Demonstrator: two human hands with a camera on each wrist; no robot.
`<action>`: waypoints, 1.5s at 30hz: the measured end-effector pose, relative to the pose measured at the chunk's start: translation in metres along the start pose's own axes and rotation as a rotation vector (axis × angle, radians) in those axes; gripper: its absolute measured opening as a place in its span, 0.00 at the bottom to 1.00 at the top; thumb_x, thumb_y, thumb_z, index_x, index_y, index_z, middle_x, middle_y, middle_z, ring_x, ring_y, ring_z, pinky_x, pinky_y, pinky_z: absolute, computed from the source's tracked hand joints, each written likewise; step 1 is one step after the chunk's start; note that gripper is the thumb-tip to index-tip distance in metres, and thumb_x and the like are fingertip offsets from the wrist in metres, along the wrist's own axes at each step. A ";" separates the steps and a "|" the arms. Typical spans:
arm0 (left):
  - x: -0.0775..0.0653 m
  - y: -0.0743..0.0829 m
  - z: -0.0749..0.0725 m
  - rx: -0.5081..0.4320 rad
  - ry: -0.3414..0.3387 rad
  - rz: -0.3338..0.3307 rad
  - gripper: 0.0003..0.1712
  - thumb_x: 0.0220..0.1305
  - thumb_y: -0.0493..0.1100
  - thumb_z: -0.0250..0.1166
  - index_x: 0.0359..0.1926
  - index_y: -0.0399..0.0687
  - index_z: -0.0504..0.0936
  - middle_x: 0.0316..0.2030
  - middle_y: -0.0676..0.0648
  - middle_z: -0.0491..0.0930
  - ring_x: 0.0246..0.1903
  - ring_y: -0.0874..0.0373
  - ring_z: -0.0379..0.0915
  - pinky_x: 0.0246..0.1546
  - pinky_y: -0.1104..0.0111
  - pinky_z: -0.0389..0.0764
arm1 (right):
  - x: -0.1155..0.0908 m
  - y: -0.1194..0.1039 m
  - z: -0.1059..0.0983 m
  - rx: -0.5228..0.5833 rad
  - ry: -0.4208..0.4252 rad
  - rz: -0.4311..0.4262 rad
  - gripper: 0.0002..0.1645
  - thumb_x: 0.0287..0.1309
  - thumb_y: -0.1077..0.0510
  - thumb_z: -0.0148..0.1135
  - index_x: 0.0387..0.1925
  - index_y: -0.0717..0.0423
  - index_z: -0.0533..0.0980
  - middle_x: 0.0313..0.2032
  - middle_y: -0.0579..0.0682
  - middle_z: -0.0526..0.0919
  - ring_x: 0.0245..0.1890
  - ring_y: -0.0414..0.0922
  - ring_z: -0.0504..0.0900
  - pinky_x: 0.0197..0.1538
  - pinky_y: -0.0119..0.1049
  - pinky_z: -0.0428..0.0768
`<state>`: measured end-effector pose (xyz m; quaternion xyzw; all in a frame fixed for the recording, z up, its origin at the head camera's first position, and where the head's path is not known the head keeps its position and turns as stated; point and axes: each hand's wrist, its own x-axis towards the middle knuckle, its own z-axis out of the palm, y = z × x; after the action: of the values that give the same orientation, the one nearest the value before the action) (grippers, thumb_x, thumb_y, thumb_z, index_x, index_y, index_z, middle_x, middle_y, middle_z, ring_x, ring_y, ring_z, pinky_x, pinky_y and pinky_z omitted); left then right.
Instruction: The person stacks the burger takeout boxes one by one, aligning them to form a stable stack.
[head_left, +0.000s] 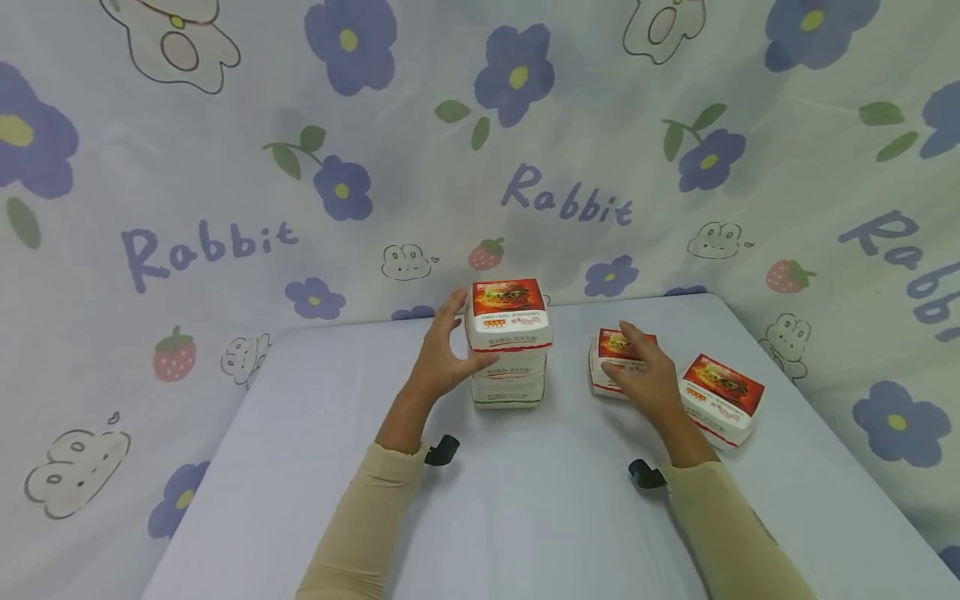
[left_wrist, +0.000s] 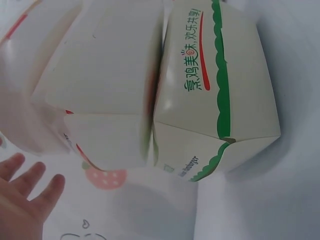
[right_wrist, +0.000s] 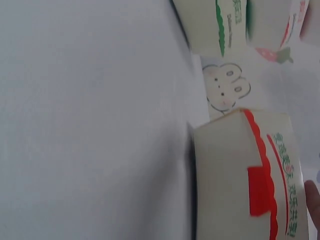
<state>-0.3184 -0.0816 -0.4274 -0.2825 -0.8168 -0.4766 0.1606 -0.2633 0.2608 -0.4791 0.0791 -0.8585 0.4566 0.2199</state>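
Three burger boxes form a stack at the back middle of the table: a top box (head_left: 512, 321) with a red picture lid, a middle box (head_left: 517, 365), and a bottom box (left_wrist: 200, 100) with a green scalloped edge. My left hand (head_left: 442, 354) is at the stack's left side, thumb near the top box's front; in the left wrist view its spread fingers (left_wrist: 47, 195) show apart from the boxes. Over a red-edged burger box (right_wrist: 230, 175) on the table, my right hand (head_left: 651, 379) reaches with extended fingers. Whether it touches that box is unclear.
Another burger box (head_left: 722, 400) with a red lid sits at an angle to the right, beside my right hand. White cloth covers the table (head_left: 540, 500). Behind it hangs a patterned curtain (head_left: 420, 167) with flowers and rabbits.
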 end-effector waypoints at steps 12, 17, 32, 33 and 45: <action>0.001 0.005 -0.005 0.017 0.010 0.032 0.61 0.47 0.61 0.75 0.76 0.53 0.52 0.74 0.51 0.52 0.71 0.61 0.48 0.62 0.52 0.68 | 0.013 0.001 -0.009 -0.180 -0.027 0.063 0.39 0.58 0.49 0.69 0.69 0.52 0.67 0.70 0.51 0.64 0.71 0.55 0.57 0.68 0.59 0.57; 0.002 0.006 -0.006 0.013 0.001 0.031 0.60 0.47 0.60 0.76 0.76 0.55 0.52 0.74 0.54 0.51 0.71 0.61 0.48 0.62 0.53 0.68 | 0.016 -0.004 0.001 -0.167 -0.059 0.095 0.35 0.58 0.52 0.69 0.66 0.54 0.70 0.69 0.50 0.65 0.71 0.55 0.56 0.68 0.60 0.56; -0.008 0.006 -0.007 0.020 0.023 0.019 0.60 0.48 0.63 0.74 0.75 0.47 0.53 0.74 0.48 0.52 0.71 0.57 0.49 0.61 0.50 0.69 | 0.014 0.001 0.009 -0.251 -0.144 0.047 0.39 0.58 0.44 0.68 0.66 0.56 0.70 0.72 0.54 0.58 0.73 0.55 0.48 0.67 0.64 0.53; -0.009 0.006 -0.008 0.017 0.023 0.022 0.61 0.48 0.62 0.74 0.75 0.46 0.53 0.74 0.46 0.52 0.71 0.57 0.49 0.61 0.49 0.68 | 0.013 0.004 0.007 -0.254 -0.159 0.073 0.43 0.56 0.41 0.68 0.68 0.55 0.67 0.74 0.55 0.54 0.73 0.57 0.46 0.66 0.66 0.52; -0.008 0.006 -0.006 0.014 -0.001 0.026 0.59 0.48 0.61 0.75 0.76 0.58 0.52 0.74 0.52 0.51 0.72 0.56 0.47 0.62 0.51 0.68 | 0.011 0.031 -0.001 -0.193 -0.421 0.245 0.75 0.39 0.39 0.78 0.77 0.55 0.40 0.74 0.67 0.34 0.70 0.72 0.41 0.63 0.72 0.49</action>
<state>-0.3086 -0.0866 -0.4241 -0.2920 -0.8166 -0.4686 0.1684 -0.2833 0.2798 -0.4973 0.0465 -0.9281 0.3692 -0.0139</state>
